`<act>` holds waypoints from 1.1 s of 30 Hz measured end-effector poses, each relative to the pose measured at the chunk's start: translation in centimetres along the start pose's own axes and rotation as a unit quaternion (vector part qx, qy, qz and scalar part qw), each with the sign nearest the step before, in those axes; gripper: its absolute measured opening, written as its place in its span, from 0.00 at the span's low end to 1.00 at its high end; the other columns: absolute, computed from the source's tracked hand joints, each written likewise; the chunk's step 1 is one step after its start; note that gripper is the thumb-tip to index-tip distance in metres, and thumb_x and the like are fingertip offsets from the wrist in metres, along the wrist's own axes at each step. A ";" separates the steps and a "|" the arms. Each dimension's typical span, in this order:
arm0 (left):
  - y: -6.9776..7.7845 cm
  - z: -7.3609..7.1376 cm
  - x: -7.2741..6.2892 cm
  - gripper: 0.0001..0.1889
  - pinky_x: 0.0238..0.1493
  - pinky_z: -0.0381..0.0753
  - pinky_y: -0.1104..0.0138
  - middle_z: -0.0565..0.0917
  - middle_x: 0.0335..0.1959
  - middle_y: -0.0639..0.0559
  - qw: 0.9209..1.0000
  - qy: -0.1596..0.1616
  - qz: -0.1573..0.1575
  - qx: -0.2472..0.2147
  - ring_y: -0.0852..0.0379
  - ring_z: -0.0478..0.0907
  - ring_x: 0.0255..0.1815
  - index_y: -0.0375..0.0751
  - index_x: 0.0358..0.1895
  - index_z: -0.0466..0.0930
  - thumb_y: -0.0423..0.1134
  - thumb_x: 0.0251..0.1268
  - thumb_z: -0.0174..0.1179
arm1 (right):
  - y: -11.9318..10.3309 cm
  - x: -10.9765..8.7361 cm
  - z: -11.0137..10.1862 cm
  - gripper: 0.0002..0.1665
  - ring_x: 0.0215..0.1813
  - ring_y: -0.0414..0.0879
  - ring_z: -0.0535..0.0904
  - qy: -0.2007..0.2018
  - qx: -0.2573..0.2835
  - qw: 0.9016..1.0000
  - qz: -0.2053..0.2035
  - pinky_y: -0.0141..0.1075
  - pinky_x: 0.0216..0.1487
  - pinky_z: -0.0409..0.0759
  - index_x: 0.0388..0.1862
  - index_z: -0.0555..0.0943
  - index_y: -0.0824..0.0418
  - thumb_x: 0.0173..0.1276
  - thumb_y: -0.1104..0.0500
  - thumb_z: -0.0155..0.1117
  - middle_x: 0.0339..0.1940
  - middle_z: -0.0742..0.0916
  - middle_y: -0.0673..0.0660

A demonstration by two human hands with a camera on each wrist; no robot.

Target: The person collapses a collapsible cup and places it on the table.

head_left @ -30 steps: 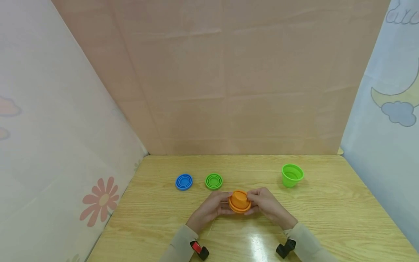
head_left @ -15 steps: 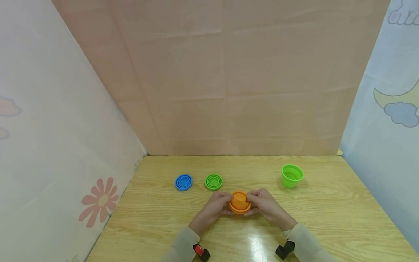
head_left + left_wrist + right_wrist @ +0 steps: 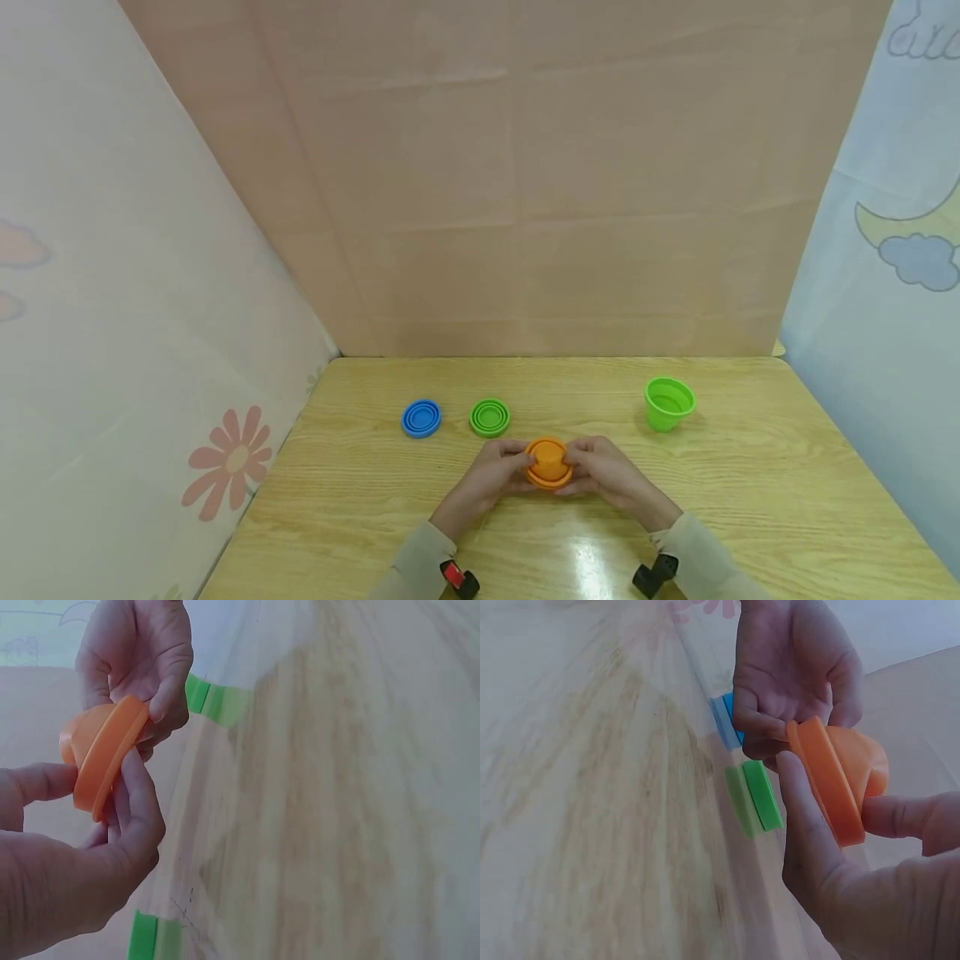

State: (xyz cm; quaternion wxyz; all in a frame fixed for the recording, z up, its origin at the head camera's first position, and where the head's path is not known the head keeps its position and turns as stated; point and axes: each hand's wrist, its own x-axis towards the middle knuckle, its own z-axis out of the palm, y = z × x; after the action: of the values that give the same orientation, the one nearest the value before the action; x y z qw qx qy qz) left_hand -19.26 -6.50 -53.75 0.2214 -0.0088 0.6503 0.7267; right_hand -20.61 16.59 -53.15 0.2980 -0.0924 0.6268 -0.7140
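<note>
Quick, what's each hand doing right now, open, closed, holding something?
Left hand: holding the orange cup, pinched between thumb and fingers.
Right hand: holding the same cup from the opposite side, also pinched.

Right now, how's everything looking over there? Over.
Left hand and right hand both pinching orange cup. Cup partly folded, middle bulging. Nothing visibly in the way.
</note>
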 end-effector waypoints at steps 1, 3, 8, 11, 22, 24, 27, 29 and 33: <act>0.0 0.1 0.0 0.19 0.52 0.93 0.60 0.85 0.58 0.39 1.000 0.009 0.001 0.007 0.53 0.87 0.51 0.28 0.63 0.80 0.33 0.74 0.63 | 0.1 0.0 0.0 0.19 0.52 0.49 0.88 -0.006 0.008 1.000 0.001 0.47 0.56 0.92 0.59 0.78 0.79 0.80 0.64 0.54 0.56 0.85 0.63; 0.1 0.2 -0.1 0.19 0.51 0.93 0.62 0.85 0.58 0.39 1.000 0.022 0.002 0.016 0.53 0.87 0.51 0.28 0.63 0.80 0.33 0.74 0.62 | 0.2 0.0 0.0 0.19 0.53 0.49 0.88 -0.019 0.030 0.999 0.002 0.47 0.58 0.91 0.58 0.78 0.79 0.81 0.63 0.54 0.56 0.84 0.63; 0.3 0.4 0.0 0.19 0.49 0.93 0.64 0.86 0.57 0.38 0.998 0.046 0.016 0.037 0.54 0.87 0.50 0.27 0.64 0.78 0.33 0.76 0.60 | 0.3 -0.1 -0.4 0.24 0.58 0.50 0.88 -0.071 0.082 0.994 -0.008 0.48 0.64 0.88 0.70 0.72 0.80 0.82 0.65 0.53 0.59 0.86 0.58; 0.4 0.5 0.0 0.19 0.48 0.93 0.65 0.86 0.55 0.39 0.997 0.060 0.020 0.043 0.54 0.88 0.49 0.27 0.64 0.78 0.33 0.76 0.59 | 0.3 -0.1 -0.3 0.30 0.60 0.49 0.87 -0.078 0.085 0.993 -0.013 0.47 0.65 0.87 0.75 0.65 0.81 0.81 0.66 0.56 0.60 0.87 0.57; 0.6 1.3 -0.5 0.18 0.45 0.93 0.65 0.86 0.50 0.39 0.993 0.090 0.024 0.078 0.57 0.86 0.43 0.26 0.63 0.79 0.31 0.75 0.61 | 0.5 0.2 0.8 0.38 0.48 0.46 0.90 0.000 0.054 0.999 0.006 0.36 0.51 0.92 0.73 0.63 0.82 0.73 0.65 0.67 0.54 0.88 0.60; 0.5 1.3 -0.5 0.18 0.45 0.93 0.65 0.86 0.49 0.39 0.992 0.090 0.023 0.080 0.57 0.86 0.43 0.26 0.62 0.79 0.31 0.75 0.61 | 0.6 0.2 0.9 0.37 0.47 0.46 0.90 0.007 0.057 0.998 0.011 0.35 0.49 0.92 0.72 0.63 0.82 0.73 0.66 0.67 0.53 0.87 0.61; 0.3 1.1 -0.4 0.17 0.46 0.93 0.64 0.87 0.51 0.40 0.994 0.077 0.024 0.074 0.57 0.87 0.44 0.27 0.61 0.80 0.32 0.76 0.61 | 0.7 0.3 0.8 0.36 0.46 0.46 0.89 0.011 0.057 0.998 0.014 0.35 0.49 0.92 0.71 0.65 0.82 0.73 0.65 0.67 0.52 0.87 0.60; 0.3 0.8 -0.4 0.18 0.48 0.93 0.63 0.86 0.53 0.39 0.996 0.054 0.022 0.062 0.55 0.87 0.46 0.27 0.62 0.80 0.33 0.76 0.61 | 0.8 0.3 0.6 0.33 0.47 0.46 0.89 0.012 0.054 0.998 0.013 0.35 0.49 0.92 0.70 0.68 0.81 0.73 0.65 0.67 0.51 0.88 0.59; 0.4 0.3 -0.5 0.22 0.53 0.92 0.62 0.85 0.58 0.39 0.999 0.007 0.016 0.033 0.53 0.88 0.51 0.28 0.65 0.78 0.35 0.74 0.65 | 0.8 0.1 0.2 0.28 0.48 0.46 0.88 0.010 0.045 0.999 0.008 0.36 0.50 0.92 0.67 0.72 0.78 0.74 0.64 0.66 0.51 0.88 0.57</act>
State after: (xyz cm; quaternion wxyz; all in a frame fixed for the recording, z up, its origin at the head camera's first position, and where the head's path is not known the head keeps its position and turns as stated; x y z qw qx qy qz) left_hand -18.87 -6.44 -53.13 0.2053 0.0042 0.6754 0.7083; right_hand -20.34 16.32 -53.89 0.3018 -0.0667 0.5975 -0.7399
